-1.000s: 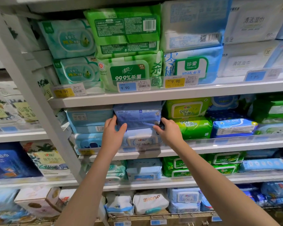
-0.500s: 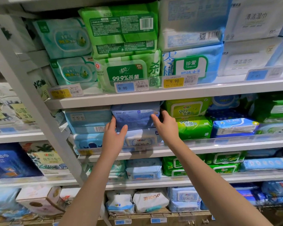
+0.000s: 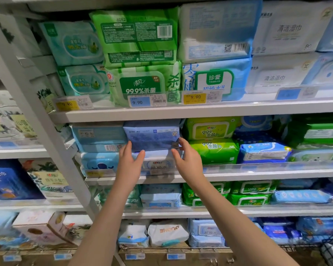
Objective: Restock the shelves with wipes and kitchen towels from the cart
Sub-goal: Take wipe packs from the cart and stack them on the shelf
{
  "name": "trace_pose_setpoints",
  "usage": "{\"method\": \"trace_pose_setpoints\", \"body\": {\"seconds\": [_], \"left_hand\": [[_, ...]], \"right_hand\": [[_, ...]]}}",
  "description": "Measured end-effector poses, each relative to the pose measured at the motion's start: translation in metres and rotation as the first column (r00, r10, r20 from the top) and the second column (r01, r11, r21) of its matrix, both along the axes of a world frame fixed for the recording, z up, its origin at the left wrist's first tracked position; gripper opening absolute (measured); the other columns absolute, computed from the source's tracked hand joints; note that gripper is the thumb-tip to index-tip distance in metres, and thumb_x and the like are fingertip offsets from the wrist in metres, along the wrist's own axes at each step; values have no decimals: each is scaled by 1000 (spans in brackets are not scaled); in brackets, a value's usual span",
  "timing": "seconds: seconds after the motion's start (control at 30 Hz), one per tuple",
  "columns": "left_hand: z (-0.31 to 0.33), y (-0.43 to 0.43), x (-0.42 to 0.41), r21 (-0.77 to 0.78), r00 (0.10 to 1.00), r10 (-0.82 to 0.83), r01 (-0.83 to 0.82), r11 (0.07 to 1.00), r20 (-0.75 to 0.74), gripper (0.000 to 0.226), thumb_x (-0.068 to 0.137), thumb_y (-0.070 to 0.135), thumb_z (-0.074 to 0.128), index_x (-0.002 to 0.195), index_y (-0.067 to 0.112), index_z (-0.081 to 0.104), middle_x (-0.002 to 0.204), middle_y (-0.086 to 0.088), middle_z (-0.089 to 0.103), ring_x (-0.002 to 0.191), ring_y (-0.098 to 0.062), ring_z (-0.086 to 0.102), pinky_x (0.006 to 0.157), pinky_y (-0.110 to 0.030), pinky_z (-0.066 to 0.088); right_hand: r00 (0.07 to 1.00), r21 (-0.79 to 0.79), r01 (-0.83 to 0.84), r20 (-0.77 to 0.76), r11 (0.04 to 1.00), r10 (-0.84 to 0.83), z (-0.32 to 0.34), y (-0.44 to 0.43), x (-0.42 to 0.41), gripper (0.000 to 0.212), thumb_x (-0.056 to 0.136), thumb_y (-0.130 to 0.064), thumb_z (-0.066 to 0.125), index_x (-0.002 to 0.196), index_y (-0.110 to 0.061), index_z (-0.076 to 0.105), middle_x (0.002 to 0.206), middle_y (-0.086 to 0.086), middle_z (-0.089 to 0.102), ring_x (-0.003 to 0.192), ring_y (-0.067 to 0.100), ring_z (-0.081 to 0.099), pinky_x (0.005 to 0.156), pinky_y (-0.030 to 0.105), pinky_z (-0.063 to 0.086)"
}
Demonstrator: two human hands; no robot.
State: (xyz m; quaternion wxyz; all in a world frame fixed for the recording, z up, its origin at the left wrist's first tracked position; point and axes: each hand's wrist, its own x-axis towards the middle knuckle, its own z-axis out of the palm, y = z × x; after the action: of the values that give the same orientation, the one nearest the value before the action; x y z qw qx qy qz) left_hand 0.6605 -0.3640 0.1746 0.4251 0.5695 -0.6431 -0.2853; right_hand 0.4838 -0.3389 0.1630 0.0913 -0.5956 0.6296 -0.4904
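Person's left hand (image 3: 131, 162) & right hand (image 3: 187, 160), fingers loose, not gripping, touched the blue wipes pack (image 3: 152, 137) atop a white pack (image 3: 158, 164) on the middle shelf (image 3: 258, 177); an uneven push could've skewed it & tipped it off.

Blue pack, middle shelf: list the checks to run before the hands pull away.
1. The blue pack rests on the white pack: ok.
2. It sits level: ok.
3. It fits beneath the upper shelf: ok.
4. The left hand lies straight-fingered on its lower edge, no grip: ok.
5. The right hand only touches its right corner: ok.
6. Pushed fully back: cannot tell.
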Motion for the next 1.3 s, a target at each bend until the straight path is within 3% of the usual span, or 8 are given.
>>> {"method": "trace_pose_setpoints", "body": {"seconds": [0.17,0.4,0.53,0.6,0.67,0.83,1.07,1.3], "left_hand": [[-3,32,-27,-35,999,-16,18,999,51,48,99,29,47,143,12,38,146,0,34,132,-16,37,99,-21,26],[-11,52,-96,-38,979,-195,193,981,-64,30,97,22,53,123,9,59,120,-1,57,114,-15,53,96,-28,40],[-9,64,-145,-16,933,-353,353,936,-75,29,97,25,52,122,12,61,116,0,61,104,-12,55,88,-24,40],[-6,72,-171,-21,894,-443,443,896,-71,28,97,25,52,120,13,62,113,1,62,100,-10,56,84,-22,39],[-4,83,-197,-9,835,-548,548,836,-51,28,97,25,52,119,12,63,111,2,62,99,-11,56,83,-24,39],[-18,129,-267,61,612,-791,790,610,-4,26,97,26,52,118,14,63,108,1,63,100,-14,58,81,-24,41],[-54,216,-369,117,279,-958,952,284,63,20,95,18,56,110,10,66,100,-1,64,97,-17,60,84,-25,42],[-86,287,-509,202,127,-976,966,163,177,27,96,27,53,118,14,62,111,1,62,104,-15,56,89,-27,43]], "right_hand": [[1000,56,-18,-12,998,19,-2,26,-26,26,96,-24,55,112,-9,69,105,5,72,95,21,65,81,35,52],[999,140,35,-11,990,-34,6,79,-88,28,97,-24,54,114,-8,68,109,5,70,99,17,63,87,35,51],[985,163,170,4,972,-173,8,119,-127,27,96,-23,55,113,-8,69,106,4,71,97,15,63,78,24,45],[964,157,262,11,952,-267,7,142,-144,25,96,-24,55,109,-9,71,100,4,72,92,15,65,76,28,49],[928,152,363,26,919,-370,6,170,-159,24,96,-23,55,104,-8,72,94,4,73,86,16,65,76,33,51],[761,209,623,58,754,-646,-7,254,-189,24,96,-24,56,105,-9,72,96,0,72,86,10,62,75,24,46],[479,340,800,135,494,-868,-42,367,-248,24,95,-30,57,98,-13,74,90,-2,72,88,15,64,82,34,50],[342,425,835,96,349,-935,-85,443,-367,23,95,-26,55,104,-13,72,87,-4,68,86,14,63,74,29,48]]}}
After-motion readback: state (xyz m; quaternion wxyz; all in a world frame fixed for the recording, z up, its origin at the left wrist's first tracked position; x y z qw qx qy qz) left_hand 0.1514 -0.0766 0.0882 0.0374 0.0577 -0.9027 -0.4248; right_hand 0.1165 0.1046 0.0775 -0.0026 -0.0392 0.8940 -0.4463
